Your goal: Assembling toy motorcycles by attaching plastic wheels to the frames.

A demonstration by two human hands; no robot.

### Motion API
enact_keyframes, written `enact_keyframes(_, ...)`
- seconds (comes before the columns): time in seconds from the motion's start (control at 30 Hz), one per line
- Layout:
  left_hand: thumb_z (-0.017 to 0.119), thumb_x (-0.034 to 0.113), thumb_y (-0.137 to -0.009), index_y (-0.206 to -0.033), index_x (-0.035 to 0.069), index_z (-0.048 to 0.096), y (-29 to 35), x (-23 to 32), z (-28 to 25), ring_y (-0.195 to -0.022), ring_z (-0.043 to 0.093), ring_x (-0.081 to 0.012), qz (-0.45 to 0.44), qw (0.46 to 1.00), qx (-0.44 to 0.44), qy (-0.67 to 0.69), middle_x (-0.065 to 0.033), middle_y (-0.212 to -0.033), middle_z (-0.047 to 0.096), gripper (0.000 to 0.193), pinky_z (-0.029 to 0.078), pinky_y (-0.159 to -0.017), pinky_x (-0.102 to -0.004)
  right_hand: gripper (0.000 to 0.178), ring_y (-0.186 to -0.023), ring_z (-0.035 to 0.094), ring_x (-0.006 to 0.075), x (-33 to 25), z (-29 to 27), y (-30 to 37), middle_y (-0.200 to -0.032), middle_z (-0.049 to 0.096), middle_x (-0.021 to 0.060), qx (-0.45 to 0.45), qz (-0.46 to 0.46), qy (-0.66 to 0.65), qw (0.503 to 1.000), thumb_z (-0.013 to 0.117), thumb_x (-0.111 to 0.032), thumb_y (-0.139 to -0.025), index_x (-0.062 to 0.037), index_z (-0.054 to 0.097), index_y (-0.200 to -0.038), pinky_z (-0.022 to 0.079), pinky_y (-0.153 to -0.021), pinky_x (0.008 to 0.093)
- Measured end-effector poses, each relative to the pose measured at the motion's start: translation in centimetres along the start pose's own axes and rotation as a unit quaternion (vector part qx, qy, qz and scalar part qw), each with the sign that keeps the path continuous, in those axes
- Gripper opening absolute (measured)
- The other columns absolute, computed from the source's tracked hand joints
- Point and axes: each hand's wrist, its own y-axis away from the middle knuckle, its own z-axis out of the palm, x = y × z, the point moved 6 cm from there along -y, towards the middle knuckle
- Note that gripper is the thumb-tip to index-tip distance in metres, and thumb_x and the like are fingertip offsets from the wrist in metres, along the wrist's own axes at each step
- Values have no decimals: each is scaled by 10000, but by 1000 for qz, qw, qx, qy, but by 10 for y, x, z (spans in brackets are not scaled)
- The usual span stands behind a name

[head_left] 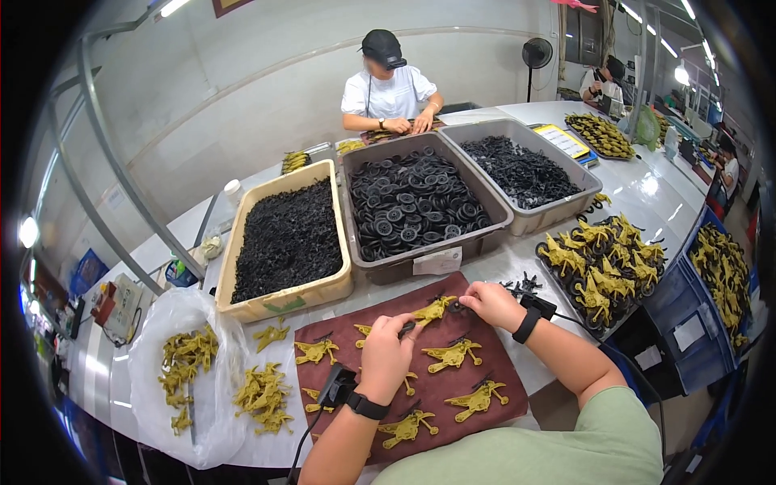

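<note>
Over a maroon cloth [323, 376], both my hands work around a yellow plastic toy motorbike body [435, 310]. My left hand [386, 356] is closed, with a small black wheel [406, 329] between thumb and fingers, near the body's left end. My right hand [495, 307] pinches a black wheel [457, 307] at the body's right end; the fingertips partly hide it. More yellow bodies with black pieces on them, such as one body [453, 355] and another [478, 400], lie in rows on the cloth. My left hand and forearm cover some of them.
Beyond the cloth stand a cream bin [346, 279] of small black parts, a grey bin [501, 212] of black wheels and another grey bin [529, 220]. A plastic bag [145, 388] of yellow bodies lies left, assembled bodies [602, 271] right. A person [390, 93] works opposite.
</note>
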Motion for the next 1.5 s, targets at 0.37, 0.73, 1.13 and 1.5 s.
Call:
enact_keyframes(0.37,700,162,-802,-960,22,673,8,-10,-17,-787,602,-276,-58,998,-3,1,-136,-832,621,213,479,-708,-350,188,-857,629,347,-23,8,-8,-870,666,161,20,-4,130,991,533,-205,-876,-52,635,-917,498,-738,444)
enact_keyframes(0.73,693,149,-799,-962,16,672,17,-22,-18,-811,613,-279,-73,997,4,7,-143,-865,638,212,484,-728,-343,161,-727,650,220,-40,23,-14,-813,672,135,-91,-2,-123,988,655,-89,-803,3,653,-934,509,-653,327)
enact_keyframes(1.13,684,174,-807,-976,42,669,30,-27,-41,-759,609,-292,-64,997,36,-7,-133,-839,615,215,487,-688,-356,146,-807,629,315,-64,76,-21,-823,658,152,-31,-174,9,984,668,-130,-789,-17,659,-880,494,-740,376)
enact_keyframes(1.5,580,127,-904,-1038,39,640,27,-60,-24,-636,553,-56,-167,964,31,207,-7,-777,615,171,433,-508,-216,208,-694,601,77,-108,85,6,-819,627,19,-314,34,-439,841,578,-193,-937,4,613,-995,498,-606,219)
